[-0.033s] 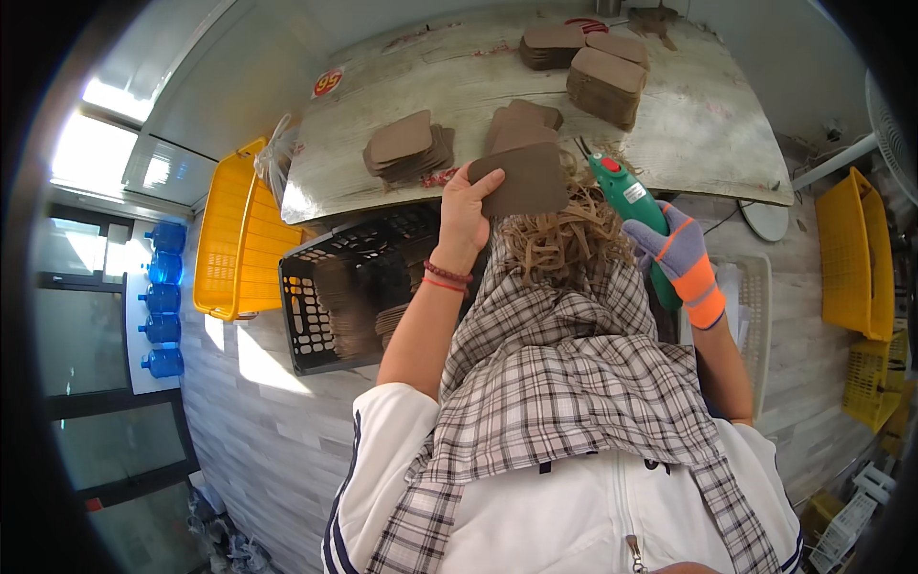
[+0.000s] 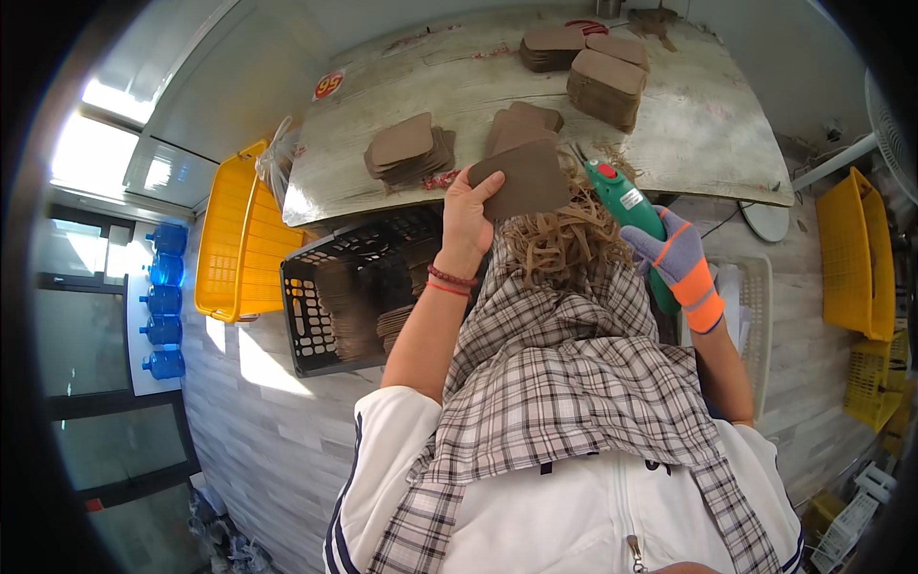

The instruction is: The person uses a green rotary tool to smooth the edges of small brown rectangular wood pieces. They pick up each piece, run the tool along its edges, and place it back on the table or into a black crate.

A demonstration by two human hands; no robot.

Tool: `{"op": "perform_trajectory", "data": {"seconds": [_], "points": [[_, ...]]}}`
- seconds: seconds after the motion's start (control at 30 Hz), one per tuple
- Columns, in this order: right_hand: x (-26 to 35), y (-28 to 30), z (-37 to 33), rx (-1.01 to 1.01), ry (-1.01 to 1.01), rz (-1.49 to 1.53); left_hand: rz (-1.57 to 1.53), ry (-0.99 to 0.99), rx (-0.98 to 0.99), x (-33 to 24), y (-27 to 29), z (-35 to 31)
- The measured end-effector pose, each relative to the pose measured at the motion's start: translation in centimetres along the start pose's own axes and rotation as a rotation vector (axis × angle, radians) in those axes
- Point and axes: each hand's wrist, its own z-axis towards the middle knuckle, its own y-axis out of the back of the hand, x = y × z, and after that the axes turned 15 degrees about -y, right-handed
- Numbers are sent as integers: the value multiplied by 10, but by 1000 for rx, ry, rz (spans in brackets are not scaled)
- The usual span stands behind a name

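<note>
Head view | left hand (image 2: 466,215) grip clamped on brown piece (image 2: 521,182) | gloved right hand (image 2: 674,258) grip wraps green cutter (image 2: 626,206), blade hidden

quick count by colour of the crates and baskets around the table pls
yellow crates: 2
black basket, under the table edge: 1
white basket, partly hidden by the right hand: 1
total: 4

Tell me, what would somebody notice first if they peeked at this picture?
Probably the green handheld electric cutter in the middle, gripped by the right hand in a grey and orange glove. Beside it, the bare left hand holds up a flat brown rounded cardboard piece above a tangle of thin tan trimmings. Bright yellow plastic crates glow at the left.
</note>
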Motion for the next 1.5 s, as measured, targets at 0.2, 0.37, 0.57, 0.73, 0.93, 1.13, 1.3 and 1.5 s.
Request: {"op": "perform_trajectory", "data": {"seconds": [0.2,0.37,0.57,0.73,0.93,1.13,1.3,1.5], "points": [[1,-12,-12,5,3,-13,-152,-35,-153,18,-12,-8],[5,-13,-10,8,19,-27,-102,-96,-132,28,-14,-12],[3,-11,2,-12,29,26,-51,-62,-105,36,-17,-21],[4,-1,-1,-30,33,-29,-88,-86,-152,27,-19,-19],[5,5,-11,4,53,-174,-104,-105,-134,24,-7,-12],[9,-2,-10,-4,30,-169,-90,-65,-171,33,-11,-18],[7,-5,1,9,45,-112,-52,-29,-128,41,-9,-22],[11,-2,10,24,30,47,-101,-15,-154,28,-13,-18]]}}
